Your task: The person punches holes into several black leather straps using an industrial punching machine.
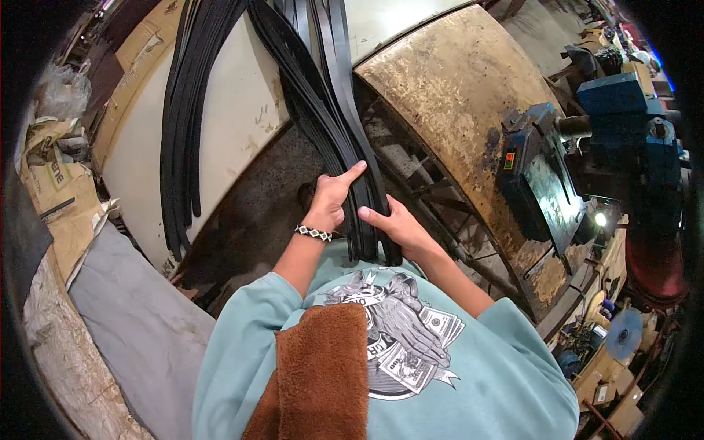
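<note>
A fuzzy brown cloth hangs over the blue-green shirt at the bottom of the frame. Above it, in the middle, the left hand and right hand grip a bunch of long black strips, thumbs on top, with most fingers hidden. The strips look bendy and tough, maybe slippery and a bit heavy together. Best to squeeze the whole bunch near its ends, from both sides.
</note>
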Demonstrator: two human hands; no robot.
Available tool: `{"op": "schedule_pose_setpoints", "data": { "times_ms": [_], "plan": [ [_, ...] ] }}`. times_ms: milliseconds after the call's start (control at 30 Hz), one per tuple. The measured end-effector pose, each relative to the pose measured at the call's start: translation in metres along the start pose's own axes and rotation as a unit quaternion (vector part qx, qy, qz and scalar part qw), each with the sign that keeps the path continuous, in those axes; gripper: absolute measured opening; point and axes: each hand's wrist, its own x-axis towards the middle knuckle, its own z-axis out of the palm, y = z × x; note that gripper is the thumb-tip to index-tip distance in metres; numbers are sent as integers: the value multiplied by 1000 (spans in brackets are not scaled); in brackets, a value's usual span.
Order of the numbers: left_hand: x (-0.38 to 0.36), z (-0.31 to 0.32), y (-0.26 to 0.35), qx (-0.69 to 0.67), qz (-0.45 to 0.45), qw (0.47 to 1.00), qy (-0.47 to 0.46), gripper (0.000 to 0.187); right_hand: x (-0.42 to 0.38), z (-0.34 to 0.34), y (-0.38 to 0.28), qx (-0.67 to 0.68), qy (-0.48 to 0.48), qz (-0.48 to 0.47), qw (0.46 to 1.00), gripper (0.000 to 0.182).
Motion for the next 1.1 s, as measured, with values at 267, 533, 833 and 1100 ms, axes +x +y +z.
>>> {"op": "schedule_pose_setpoints", "data": {
  "times_ms": [267,533,833,1100],
  "plan": [
    [2,-3,-2,-94,-12,993,-75,45,3,9,3,22,36,-44,998,70],
    [-10,-11,-8,-193,51,974,-103,39,3,5,3,98,2,0,995,65],
    [-14,-10,-23,-226,80,971,-15,46,11,3,7,44,17,-3,999,66],
    [-16,-32,-23,-260,39,963,-66,43,10,3,2,77,-2,16,997,61]
  ]
}}
